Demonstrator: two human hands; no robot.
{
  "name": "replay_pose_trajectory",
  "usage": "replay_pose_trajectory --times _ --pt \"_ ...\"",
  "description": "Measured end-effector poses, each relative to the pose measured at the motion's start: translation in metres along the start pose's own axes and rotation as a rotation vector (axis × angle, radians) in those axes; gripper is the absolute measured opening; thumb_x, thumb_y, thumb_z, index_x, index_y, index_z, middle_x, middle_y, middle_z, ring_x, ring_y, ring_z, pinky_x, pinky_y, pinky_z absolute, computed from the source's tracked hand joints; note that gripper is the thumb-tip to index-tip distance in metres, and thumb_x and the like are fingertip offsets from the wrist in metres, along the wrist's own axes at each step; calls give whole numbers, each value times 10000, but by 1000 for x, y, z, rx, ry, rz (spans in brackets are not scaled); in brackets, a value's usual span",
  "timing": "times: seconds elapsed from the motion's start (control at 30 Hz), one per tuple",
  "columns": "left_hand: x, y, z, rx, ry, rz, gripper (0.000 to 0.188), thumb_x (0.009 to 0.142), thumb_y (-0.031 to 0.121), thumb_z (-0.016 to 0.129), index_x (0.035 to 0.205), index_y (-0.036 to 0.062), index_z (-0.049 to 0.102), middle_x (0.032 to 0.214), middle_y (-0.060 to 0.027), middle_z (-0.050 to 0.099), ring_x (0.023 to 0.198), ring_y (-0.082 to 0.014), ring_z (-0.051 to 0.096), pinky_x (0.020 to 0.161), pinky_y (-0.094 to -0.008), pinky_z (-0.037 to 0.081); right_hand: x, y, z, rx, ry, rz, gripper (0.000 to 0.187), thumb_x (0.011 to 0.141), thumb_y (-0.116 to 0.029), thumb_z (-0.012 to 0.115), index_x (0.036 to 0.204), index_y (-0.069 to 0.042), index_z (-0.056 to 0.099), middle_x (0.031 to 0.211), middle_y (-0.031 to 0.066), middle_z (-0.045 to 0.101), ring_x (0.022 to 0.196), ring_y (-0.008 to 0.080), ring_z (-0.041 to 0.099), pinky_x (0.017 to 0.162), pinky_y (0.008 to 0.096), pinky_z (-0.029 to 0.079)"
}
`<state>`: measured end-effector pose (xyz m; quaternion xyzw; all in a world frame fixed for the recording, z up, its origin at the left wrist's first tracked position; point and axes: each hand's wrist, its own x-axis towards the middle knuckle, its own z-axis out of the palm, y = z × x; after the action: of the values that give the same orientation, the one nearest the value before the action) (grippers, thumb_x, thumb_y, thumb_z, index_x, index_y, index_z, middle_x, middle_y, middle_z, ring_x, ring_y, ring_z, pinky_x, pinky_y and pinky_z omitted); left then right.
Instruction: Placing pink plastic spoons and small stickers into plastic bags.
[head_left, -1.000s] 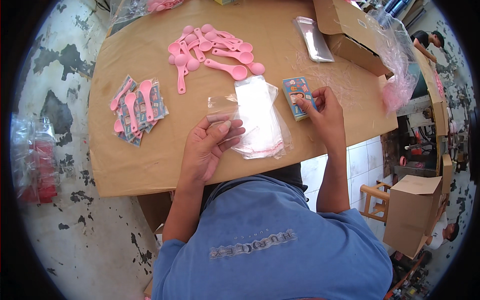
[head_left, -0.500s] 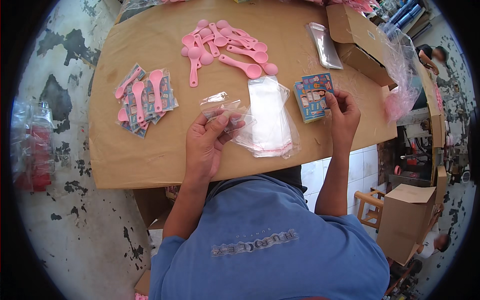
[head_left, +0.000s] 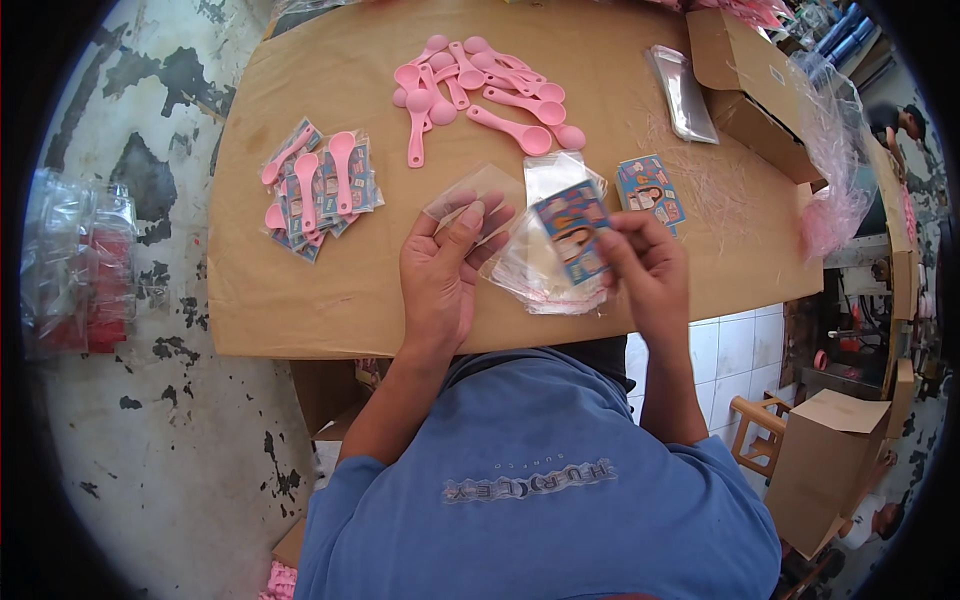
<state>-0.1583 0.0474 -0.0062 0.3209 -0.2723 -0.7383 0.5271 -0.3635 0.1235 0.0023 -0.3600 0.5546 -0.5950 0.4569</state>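
Pinching a blue printed rectangular card [head_left: 572,228] above clear plastic bags [head_left: 524,266] on the brown counter [head_left: 300,310], the right hand [head_left: 652,268] has a closed grip; the left hand [head_left: 445,258] grips a transparent plastic sleeve [head_left: 478,188].

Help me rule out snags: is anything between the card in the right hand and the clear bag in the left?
Only fingertips of the left hand, showing past the edge of the clear bag toward the card in the right hand. Nothing else visible is between; the bag pile lies below, on the table.
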Motion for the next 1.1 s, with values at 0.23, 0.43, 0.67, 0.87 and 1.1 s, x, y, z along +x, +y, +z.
replay_pose_trajectory --times 0.23,0.43,0.67,0.87,1.1 --pt "0 -15 -1 37 -22 7 290 1005 112 657 1259 4 567 1187 -180 710 1073 -209 704 910 -344 598 -2 12 29 156 -79 32 199 999 -118 676 1119 33 627 857 44 697 679 59 626 595 208 500" --pt "-4 -10 -1 18 -4 48 261 1005 121 663 1226 8 583 1152 -172 725 1051 -208 713 894 -338 598 -7 5 26 -66 -133 32 200 995 -121 682 1115 38 662 808 24 686 645 49 611 578 199 489" --pt "-5 -6 -8 26 62 93 287 1002 140 672 1235 -2 585 1183 -179 720 1073 -224 712 916 -329 590 -13 4 22 9 -174 27 201 998 -120 673 1115 42 659 837 48 705 661 61 642 579 198 506" --pt "-11 -6 -4 -16 17 51 304 1009 123 657 1277 -1 584 1199 -173 719 1074 -193 707 919 -335 584 -13 6 42 70 -50 7 202 1000 -131 676 1101 43 659 837 53 707 654 66 643 574 203 508" --pt "-12 -11 -9 0 -81 21 296 1006 104 655 1273 -9 594 1111 -127 743 991 -150 716 873 -306 589 -6 3 34 -58 -198 65 234 987 -134 696 1131 50 687 805 37 697 654 52 625 586 204 510"
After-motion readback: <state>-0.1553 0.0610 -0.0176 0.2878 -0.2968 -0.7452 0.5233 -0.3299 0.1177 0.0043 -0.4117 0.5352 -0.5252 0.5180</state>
